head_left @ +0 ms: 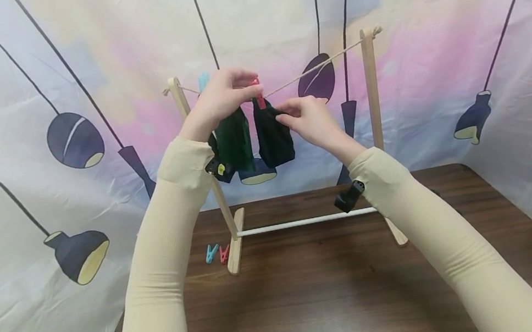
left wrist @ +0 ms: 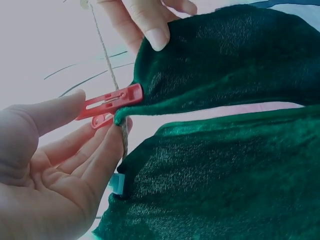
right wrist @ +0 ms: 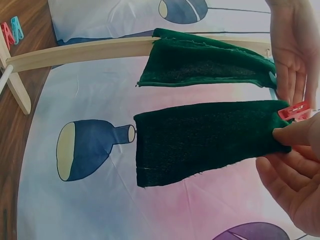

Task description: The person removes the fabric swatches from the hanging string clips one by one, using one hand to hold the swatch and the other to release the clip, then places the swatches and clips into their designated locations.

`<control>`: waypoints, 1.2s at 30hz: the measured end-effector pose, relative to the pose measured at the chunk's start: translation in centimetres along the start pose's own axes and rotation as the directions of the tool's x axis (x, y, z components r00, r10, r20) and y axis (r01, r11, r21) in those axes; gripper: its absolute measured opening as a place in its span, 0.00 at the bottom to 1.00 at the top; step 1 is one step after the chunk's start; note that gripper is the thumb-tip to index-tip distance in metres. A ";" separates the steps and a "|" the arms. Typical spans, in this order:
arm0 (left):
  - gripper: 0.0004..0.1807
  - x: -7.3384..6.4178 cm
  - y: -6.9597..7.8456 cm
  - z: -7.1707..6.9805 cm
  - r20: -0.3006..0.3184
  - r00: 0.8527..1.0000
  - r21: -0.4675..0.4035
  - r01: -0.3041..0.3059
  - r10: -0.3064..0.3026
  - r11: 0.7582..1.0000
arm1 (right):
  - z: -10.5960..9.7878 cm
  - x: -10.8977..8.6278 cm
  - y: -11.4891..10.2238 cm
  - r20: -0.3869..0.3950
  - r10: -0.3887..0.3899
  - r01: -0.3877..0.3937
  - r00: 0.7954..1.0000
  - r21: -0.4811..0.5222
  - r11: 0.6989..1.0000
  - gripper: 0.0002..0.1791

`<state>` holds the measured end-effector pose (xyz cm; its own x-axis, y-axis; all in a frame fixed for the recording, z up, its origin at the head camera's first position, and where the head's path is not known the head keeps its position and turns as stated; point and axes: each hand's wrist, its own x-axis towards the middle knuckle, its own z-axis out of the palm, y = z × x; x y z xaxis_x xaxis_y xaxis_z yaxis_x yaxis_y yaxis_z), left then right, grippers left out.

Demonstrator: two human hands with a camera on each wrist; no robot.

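Observation:
My left hand (head_left: 225,94) pinches a red clothespin (left wrist: 112,101) between thumb and fingers. Its jaws sit over the top corner of a dark green velvety cloth (head_left: 274,137) at the rope. With thumb and fingertips, my right hand (head_left: 310,119) pinches the opposite top edge of this cloth. Its lower part hangs down freely, as the right wrist view shows. To its left hangs a second dark green cloth (head_left: 236,145), with a light blue clothespin (left wrist: 117,183) at its top. My left hand and wrist partly cover that cloth in the head view.
The rope (head_left: 295,78) runs between two wooden posts, the right post (head_left: 372,86) standing well apart. A white rod (head_left: 307,221) joins their feet low down. On the brown table (head_left: 311,293) lie a blue clothespin (head_left: 211,253) and another red clothespin (head_left: 224,253), beside the left foot.

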<state>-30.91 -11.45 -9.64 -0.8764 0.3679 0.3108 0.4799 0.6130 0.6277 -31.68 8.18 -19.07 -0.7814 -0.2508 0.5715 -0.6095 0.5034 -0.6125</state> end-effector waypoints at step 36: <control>0.12 -0.6 0.7 1.3 -0.329 0.918 0.121 -0.190 0.220 0.974 | -1.2 -0.1 -0.9 -0.051 -0.002 0.003 0.999 0.032 0.999 0.17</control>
<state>-30.01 -10.30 -10.33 -0.7127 0.2425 0.6582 0.6388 0.6119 0.4663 -30.91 8.77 -17.91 -0.7725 -0.2092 0.5995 -0.6161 0.4757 -0.6278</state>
